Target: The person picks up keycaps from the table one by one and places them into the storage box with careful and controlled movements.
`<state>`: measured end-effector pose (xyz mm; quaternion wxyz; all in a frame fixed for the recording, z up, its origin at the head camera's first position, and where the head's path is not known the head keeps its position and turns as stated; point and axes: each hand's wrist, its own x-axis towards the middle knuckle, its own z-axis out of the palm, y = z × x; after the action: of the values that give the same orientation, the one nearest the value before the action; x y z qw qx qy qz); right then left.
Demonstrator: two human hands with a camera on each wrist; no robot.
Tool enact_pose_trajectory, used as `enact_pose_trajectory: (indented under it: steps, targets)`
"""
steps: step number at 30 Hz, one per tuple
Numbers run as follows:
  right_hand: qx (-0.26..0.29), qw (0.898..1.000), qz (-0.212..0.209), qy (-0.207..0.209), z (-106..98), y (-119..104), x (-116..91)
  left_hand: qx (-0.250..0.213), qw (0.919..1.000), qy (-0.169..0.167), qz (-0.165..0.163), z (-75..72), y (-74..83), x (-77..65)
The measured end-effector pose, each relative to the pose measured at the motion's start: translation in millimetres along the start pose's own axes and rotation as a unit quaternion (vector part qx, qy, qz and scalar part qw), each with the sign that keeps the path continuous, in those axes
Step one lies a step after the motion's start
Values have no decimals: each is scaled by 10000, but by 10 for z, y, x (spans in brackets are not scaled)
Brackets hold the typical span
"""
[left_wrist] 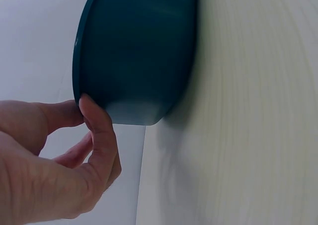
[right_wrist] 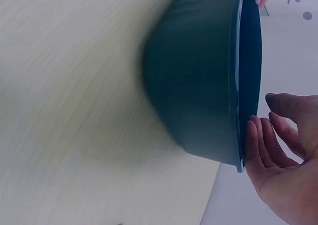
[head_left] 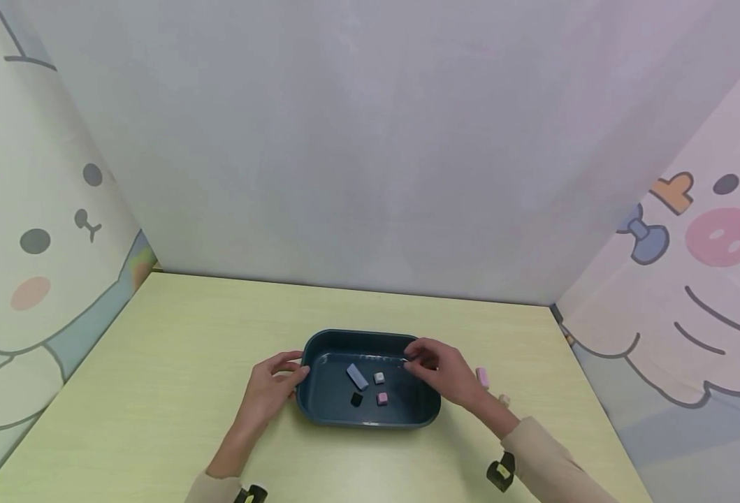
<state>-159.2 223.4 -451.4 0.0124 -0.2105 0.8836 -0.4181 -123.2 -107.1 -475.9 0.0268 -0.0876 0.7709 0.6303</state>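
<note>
A dark teal rectangular basin [head_left: 412, 404] stands on the table in the head view. Inside lie a blue oblong block [head_left: 357, 377], a white cube [head_left: 379, 378], a pink cube [head_left: 382, 399] and a small black piece [head_left: 357, 399]. My left hand [head_left: 267, 388] pinches the basin's left rim between thumb and fingers, as the left wrist view also shows. Over the right end of the basin is my right hand [head_left: 445, 372], its fingers loosely bent at the rim. The right wrist view shows its thumb apart from the fingers, with nothing visible between them.
Right of the basin, a pink oblong block [head_left: 483, 378] and a small beige piece [head_left: 504, 400] lie on the pale yellow table [head_left: 187, 349], close to my right forearm. A grey-white curtain [head_left: 357, 154] hangs behind; cartoon-printed panels flank both sides.
</note>
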Motion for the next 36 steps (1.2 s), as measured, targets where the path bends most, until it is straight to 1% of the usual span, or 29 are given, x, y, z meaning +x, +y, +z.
enact_pose_trajectory:
  steps: [6,15,19,22,27,36]
  targets:
    - [-28,9998,17,202,-59,24,-53,37,10000,5,5,-2,-4,2]
    - [-151,9990,241,337,-181,101,-150,38,10000,12,-25,-1,0,5]
    - [-133,9983,379,426,-233,129,-182,8,10000,10,-35,-5,4,9]
    - [-75,9980,407,468,-260,145,-204,1,10000,14,-26,-6,-2,16]
    - [-34,9976,420,540,-289,164,-241,26,10000,33,-18,-3,-12,23]
    - [-151,9950,701,690,-304,213,-312,-1,10000,22,-8,2,-16,27]
